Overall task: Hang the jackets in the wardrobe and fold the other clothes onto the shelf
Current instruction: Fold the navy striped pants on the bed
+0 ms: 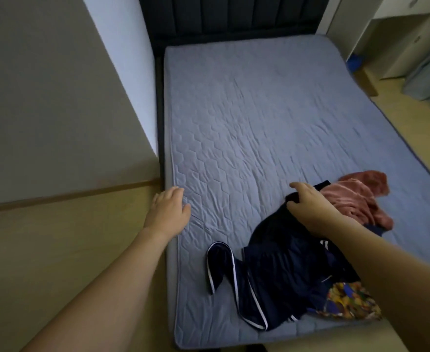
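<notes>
A pile of clothes lies on the near right part of the blue quilted mattress (259, 118). It holds a dark black garment (274, 227), navy track wear with white stripes (247, 283), a pink top (356, 199) and a colourful patterned piece (351, 301). My right hand (310, 207) grips the top edge of the black garment, thumb and fingers curled round the cloth. My left hand (169, 212) rests at the mattress's left edge with relaxed fingers, holding nothing.
A dark padded headboard (229, 19) stands at the far end of the bed. A beige wall (43, 97) runs along the left. White furniture (396, 41) and a blue-grey fabric item (429, 80) stand at the far right on the wooden floor (417, 128).
</notes>
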The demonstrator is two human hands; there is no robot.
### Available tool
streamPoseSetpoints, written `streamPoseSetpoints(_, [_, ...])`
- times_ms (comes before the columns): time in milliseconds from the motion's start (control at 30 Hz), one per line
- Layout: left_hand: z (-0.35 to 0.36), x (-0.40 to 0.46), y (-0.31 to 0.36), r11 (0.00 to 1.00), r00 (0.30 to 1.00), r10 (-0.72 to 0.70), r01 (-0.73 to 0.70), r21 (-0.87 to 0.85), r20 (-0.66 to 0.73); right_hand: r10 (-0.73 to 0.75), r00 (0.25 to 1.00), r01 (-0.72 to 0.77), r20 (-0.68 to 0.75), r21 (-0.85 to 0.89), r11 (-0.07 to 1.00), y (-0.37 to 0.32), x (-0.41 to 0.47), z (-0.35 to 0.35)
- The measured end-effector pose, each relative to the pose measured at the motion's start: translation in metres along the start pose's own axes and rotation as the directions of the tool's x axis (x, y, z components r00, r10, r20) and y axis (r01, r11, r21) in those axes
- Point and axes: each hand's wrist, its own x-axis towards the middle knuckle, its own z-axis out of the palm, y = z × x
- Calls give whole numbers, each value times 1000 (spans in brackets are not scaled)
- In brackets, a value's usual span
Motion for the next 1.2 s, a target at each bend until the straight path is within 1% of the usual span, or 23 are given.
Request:
streamPoseSetpoints(67, [54, 25, 26, 996, 997, -40, 45, -77, 66, 30, 999, -30, 19, -6, 1000, 46, 30, 18])
streamPoseSetpoints(167, [157, 49, 64, 982, 969, -82, 119, -147, 232, 49, 992, -43, 116, -54, 998, 122, 78, 63])
streamPoseSetpoints(233, [231, 59, 87, 980, 933, -58, 120, -156, 355, 55, 979, -38, 194, -89, 995, 172, 105, 102])
streamPoseSetpoints(300, [298, 68, 108, 978, 880, -31, 125, -168, 475, 56, 962, -26, 269, -116, 993, 218, 129, 140])
streamPoseSetpoints(367, [355, 80, 123, 970, 841, -52, 170, -173, 539, 43, 945, 2, 323, -138, 990, 257, 149, 177])
streamPoseSetpoints(433, [402, 95, 131, 967, 831, -125, 224, -122, 542, 22, 939, 34, 342, -156, 987, 287, 165, 208])
streamPoseSetpoints(500, [440, 105, 133, 965, 797, -210, 262, -10, 566, -19, 941, 85, 337, -181, 980, 305, 175, 235])
streamPoseSetpoints(567, [466, 106, 135, 967, 751, -253, 212, 141, 609, -21, 939, 99, 343, -211, 972, 315, 182, 257])
streamPoseSetpoints(600, [473, 104, 137, 966, 754, -254, 165, 200, 606, -15, 942, 97, 336, -228, 969, 319, 185, 265])
streamPoseSetpoints(633, [475, 102, 138, 966, 768, -233, 115, 230, 596, -16, 950, 99, 311, -253, 962, 322, 187, 271])
streamPoseSetpoints(667, [473, 99, 139, 973, 783, -194, 77, 217, 591, -31, 963, 110, 268, -284, 953, 323, 188, 275])
streamPoseSetpoints(733, [456, 91, 139, 997, 791, -76, 40, 73, 607, -129, 977, 176, 168, -299, 938, 320, 191, 277])
streamPoseSetpoints(767, [441, 88, 138, 1000, 801, 3, -10, 9, 599, -215, 965, 250, 151, -273, 929, 314, 194, 276])
streamPoseSetpoints(800, [422, 84, 135, 994, 832, 100, -112, -12, 545, -320, 934, 352, 162, -244, 904, 304, 198, 275])
streamPoseSetpoints(833, [402, 82, 133, 973, 869, 203, -229, 2, 451, -418, 887, 456, 197, -221, 862, 293, 203, 273])
streamPoseSetpoints(867, [380, 79, 129, 945, 889, 298, -326, 22, 348, -491, 835, 539, 248, -193, 820, 280, 208, 271])
streamPoseSetpoints(900, [358, 76, 125, 921, 890, 366, -388, 30, 271, -535, 788, 597, 306, -166, 785, 266, 214, 266])
streamPoseSetpoints(967, [316, 70, 111, 899, 882, 425, -437, 21, 202, -583, 713, 677, 389, -165, 718, 232, 223, 255])
streamPoseSetpoints(1033, [282, 65, 93, 910, 904, 395, -409, 61, 163, -618, 668, 725, 415, -180, 664, 196, 229, 242])
streamPoseSetpoints(1067, [267, 62, 82, 931, 931, 339, -352, 95, 132, -621, 669, 721, 408, -157, 674, 176, 230, 234])
streamPoseSetpoints(1133, [242, 56, 54, 966, 983, 180, -185, 178, 47, -622, 676, 707, 396, -109, 699, 138, 226, 220])
streamPoseSetpoints(1200, [217, 46, 21, 972, 1000, -5, 0, 234, 21, -656, 662, 734, 362, -137, 665, 98, 217, 208])
